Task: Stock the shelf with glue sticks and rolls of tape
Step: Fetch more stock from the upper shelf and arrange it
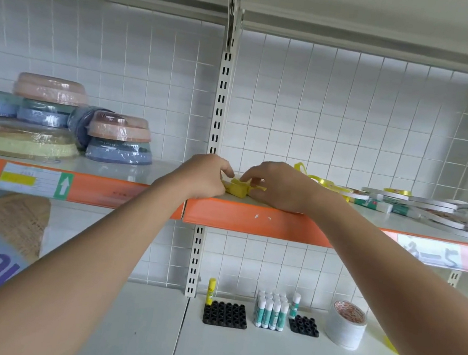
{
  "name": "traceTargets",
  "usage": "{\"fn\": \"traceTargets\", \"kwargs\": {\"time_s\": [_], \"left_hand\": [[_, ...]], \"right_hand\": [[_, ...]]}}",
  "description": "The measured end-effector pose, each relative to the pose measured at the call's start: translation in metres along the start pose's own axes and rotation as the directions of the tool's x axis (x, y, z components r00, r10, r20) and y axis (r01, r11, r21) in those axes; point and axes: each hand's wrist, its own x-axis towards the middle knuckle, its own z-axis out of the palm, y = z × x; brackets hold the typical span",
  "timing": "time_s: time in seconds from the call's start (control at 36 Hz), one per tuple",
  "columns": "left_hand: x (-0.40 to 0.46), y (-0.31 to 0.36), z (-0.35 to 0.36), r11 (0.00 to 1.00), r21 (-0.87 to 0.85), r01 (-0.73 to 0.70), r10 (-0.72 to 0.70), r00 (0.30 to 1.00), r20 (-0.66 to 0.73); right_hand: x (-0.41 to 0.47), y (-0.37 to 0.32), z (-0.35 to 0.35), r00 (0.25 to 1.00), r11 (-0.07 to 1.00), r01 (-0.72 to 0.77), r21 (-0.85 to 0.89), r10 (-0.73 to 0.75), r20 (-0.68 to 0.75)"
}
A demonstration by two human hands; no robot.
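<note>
As our two bare forearms stretch up and forward from the bottom corners, we pass over the lower white shelf, where a lone yellow glue stick stands upright at the corner of a black holder tray. Right of it, a cluster of white-and-green glue sticks stands beside a smaller black tray, and a stack of white tape rolls sits further right; the front of this shelf lies bare.

Above, both hands meet at the orange front edge of the upper shelf. Our left hand curls its fingers onto a bundle of yellow glue sticks lying at the lip, while our right hand pinches the bundle's other end. Flat tape rolls lie to the right, wrapped bowls to the left, with open shelf between.
</note>
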Motion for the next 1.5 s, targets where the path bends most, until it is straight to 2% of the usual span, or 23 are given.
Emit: {"fn": "traceTargets", "kwargs": {"time_s": [0.11, 0.17, 0.36, 0.44, 0.56, 0.69, 0.75, 0.83, 1.0, 1.11, 1.22, 1.33, 1.42, 1.5], "left_hand": [[0.003, 0.0, 0.0, 0.996, 0.081, -0.032, 0.03, 0.999, 0.031], [0.003, 0.0, 0.0, 0.996, 0.068, -0.061, 0.059, 0.998, 0.038], [-0.001, 0.004, -0.001, 0.991, -0.06, -0.123, 0.126, 0.991, 0.037], [-0.002, 0.003, -0.002, 0.993, -0.048, -0.111, 0.112, 0.993, 0.027], [-0.004, 0.003, -0.003, 0.991, -0.027, -0.134, 0.134, 0.991, -0.005], [-0.005, 0.003, -0.004, 0.978, -0.069, -0.197, 0.195, 0.98, -0.026], [-0.005, 0.004, -0.004, 0.971, -0.097, -0.219, 0.213, 0.974, -0.076], [-0.007, 0.007, -0.005, 0.96, -0.149, -0.237, 0.201, 0.954, -0.223], [-0.03, 0.041, -0.011, 0.919, -0.238, -0.315, 0.185, 0.876, -0.446], [-0.059, 0.072, -0.011, 0.837, -0.362, -0.409, 0.177, 0.83, -0.529], [-0.091, 0.09, 0.0, 0.7, -0.539, -0.468, 0.196, 0.852, -0.485], [-0.122, 0.094, 0.032, 0.518, -0.747, -0.418, 0.226, 0.909, -0.352], [-0.136, 0.088, 0.062, 0.493, -0.799, -0.345, 0.23, 0.937, -0.263], [-0.144, 0.079, 0.092, 0.526, -0.806, -0.273, 0.207, 0.96, -0.19]], "right_hand": [[0.0, 0.001, 0.002, 0.994, 0.992, -0.079, -0.095, 0.071, -0.081], [0.0, 0.001, 0.003, 0.99, 0.978, -0.117, -0.173, 0.101, -0.101], [-0.005, -0.008, -0.006, 0.982, 0.909, -0.187, -0.373, 0.186, -0.038], [-0.004, -0.011, -0.009, 0.98, 0.904, -0.186, -0.385, 0.201, -0.003], [-0.008, -0.011, -0.01, 0.978, 0.946, -0.207, -0.25, 0.209, -0.019], [-0.021, 0.0, -0.014, 0.958, 0.965, -0.255, -0.058, 0.244, -0.15], [-0.028, 0.006, -0.017, 0.941, 0.968, -0.248, 0.046, 0.252, -0.227], [-0.04, 0.014, -0.021, 0.892, 0.96, -0.192, 0.205, 0.258, -0.372], [-0.069, 0.015, -0.033, 0.796, 0.857, -0.064, 0.512, 0.353, -0.492], [-0.097, 0.005, -0.033, 0.744, 0.767, 0.081, 0.637, 0.379, -0.551], [-0.129, -0.009, -0.028, 0.717, 0.685, 0.194, 0.703, 0.39, -0.578], [-0.16, -0.02, -0.005, 0.687, 0.665, 0.234, 0.709, 0.403, -0.605], [-0.181, -0.024, 0.024, 0.688, 0.667, 0.21, 0.715, 0.419, -0.593], [-0.197, -0.022, 0.056, 0.699, 0.687, 0.156, 0.71, 0.431, -0.57]]}}
